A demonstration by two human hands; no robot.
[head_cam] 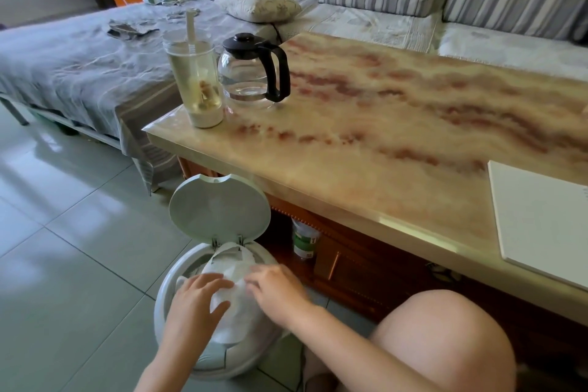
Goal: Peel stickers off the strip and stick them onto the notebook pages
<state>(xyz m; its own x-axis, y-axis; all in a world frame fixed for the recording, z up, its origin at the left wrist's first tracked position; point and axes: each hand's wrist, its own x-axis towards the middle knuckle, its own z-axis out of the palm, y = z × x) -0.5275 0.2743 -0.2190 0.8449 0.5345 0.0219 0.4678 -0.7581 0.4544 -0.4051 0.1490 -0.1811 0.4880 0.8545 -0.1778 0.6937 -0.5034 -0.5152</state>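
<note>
Both hands over open bin (191, 267), left hand (194, 305) and right hand (276, 293) fingers curled, gripping crumpled white paper (232, 302) between them, notebook (541, 223) well apart on table (381, 124).

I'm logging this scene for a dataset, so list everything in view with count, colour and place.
Notebook: one, white, right end of table.
Table: one, marbled beige and red, centre.
Glass jug: one, clear with black lid and handle, table's far left corner.
Tumbler: one, clear with white straw, beside the jug.
Bin: one, pale green, lid up, on floor.
White paper: crumpled, over the bin's opening.
Bottle: one, green label, under table.
Pillow: one, pale, on bed.
Left hand: on the paper.
Right hand: on the paper.
</note>
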